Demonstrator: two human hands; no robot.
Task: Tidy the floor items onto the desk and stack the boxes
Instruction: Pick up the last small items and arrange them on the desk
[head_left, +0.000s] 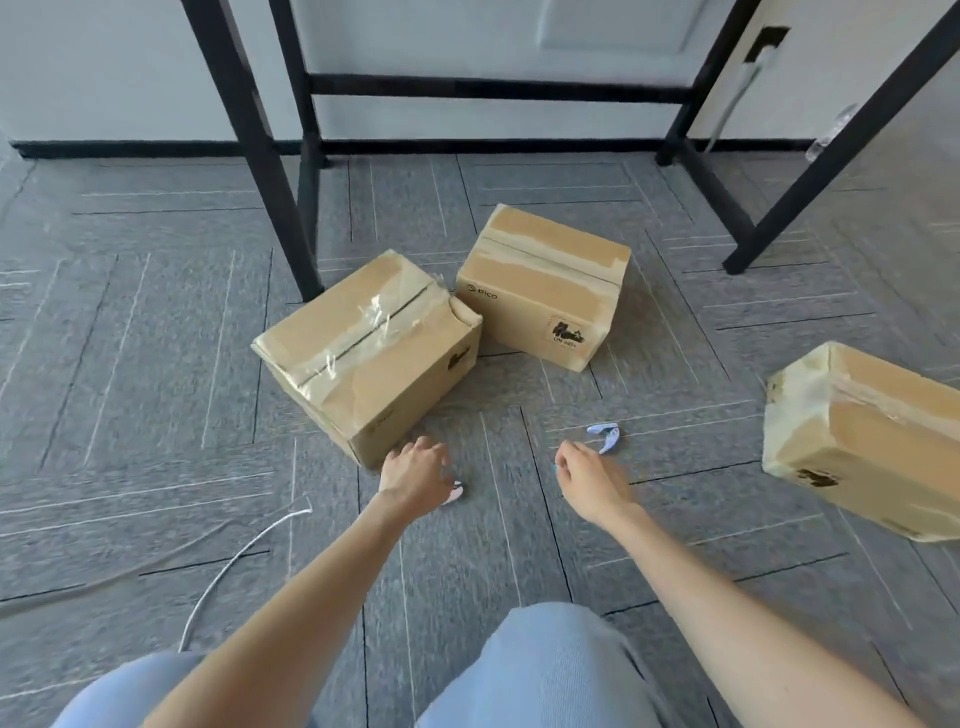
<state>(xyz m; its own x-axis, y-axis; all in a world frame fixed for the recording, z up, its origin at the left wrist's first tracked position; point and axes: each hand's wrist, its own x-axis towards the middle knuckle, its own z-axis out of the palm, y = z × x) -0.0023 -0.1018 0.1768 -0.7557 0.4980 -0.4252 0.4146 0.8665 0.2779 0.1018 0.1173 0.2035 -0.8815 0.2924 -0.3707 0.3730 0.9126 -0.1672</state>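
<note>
A white cable (234, 561) curves across the grey carpet floor (130, 364) at the far left. Beyond it stand the black legs (249, 135) of the counter's frame, one foot planted just behind the left box (363, 353). This taped cardboard carton sits upright on the floor, its top seam covered with crinkled clear tape. Its right corner is very near the middle box (545, 291), perhaps touching it. The middle box is also upright, lies under the frame, and has a printed logo and a dark label on its front.

The left hand (415, 475) reaches out low beside the near corner of the left box, fingers loose and spread, gripping nothing. A small pink-and-white item (456, 491) peeks out at its right edge, and I cannot tell whether the hand touches it.

The right hand (592, 483) hovers near a small blue-and-white clip (605, 436) on the carpet. Its fingers curl downward with a sliver of blue at the tips, so I cannot tell if it holds anything.

Well apart at the far right, a third box (872, 441) lies on the floor, partly cut off by the picture's edge. The person's knees (545, 670) in light blue trousers fill the bottom
</note>
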